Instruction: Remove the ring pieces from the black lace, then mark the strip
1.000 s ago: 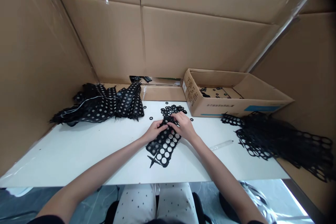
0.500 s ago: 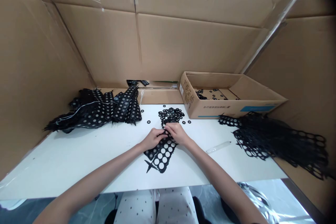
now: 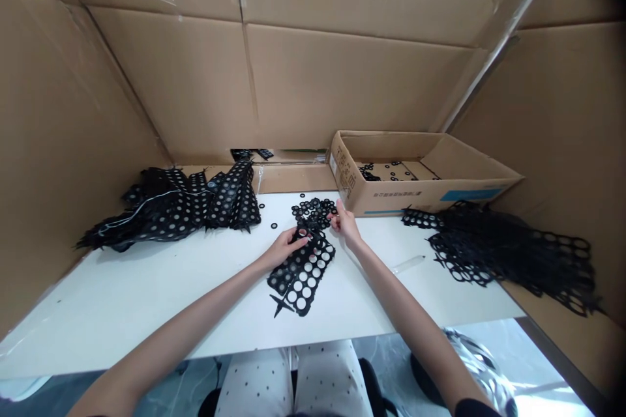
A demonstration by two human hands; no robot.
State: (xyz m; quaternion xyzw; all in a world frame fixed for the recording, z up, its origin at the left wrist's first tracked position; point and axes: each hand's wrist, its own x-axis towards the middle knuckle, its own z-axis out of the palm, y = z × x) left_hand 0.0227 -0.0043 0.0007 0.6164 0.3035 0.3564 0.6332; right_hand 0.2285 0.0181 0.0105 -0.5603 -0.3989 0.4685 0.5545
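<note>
A black rubber-like sheet with rows of round holes (image 3: pixel 309 279) lies on the white table, its near end showing punched-out openings and its left strip still filled with rings. My left hand (image 3: pixel 283 249) grips the sheet's upper left part between thumb and fingers. Just beyond the sheet is a heap of small black rings (image 3: pixel 313 210). My right hand (image 3: pixel 346 224) is at the heap's right edge, off the sheet, its fingers curled with one pointing up. Whatever it may pinch is too small to make out.
On the left lies a bundle of unpicked dotted black sheets (image 3: pixel 190 205). A cardboard box (image 3: pixel 411 197) with scattered rings inside stands back right. Stripped black webbing (image 3: pixel 508 247) hangs over the table's right edge. A clear pen-like stick (image 3: pixel 409 264) lies right of my right forearm.
My right hand has left the sheet and moved up and right to the ring heap. My left hand stays on the sheet. The view has shifted slightly.
</note>
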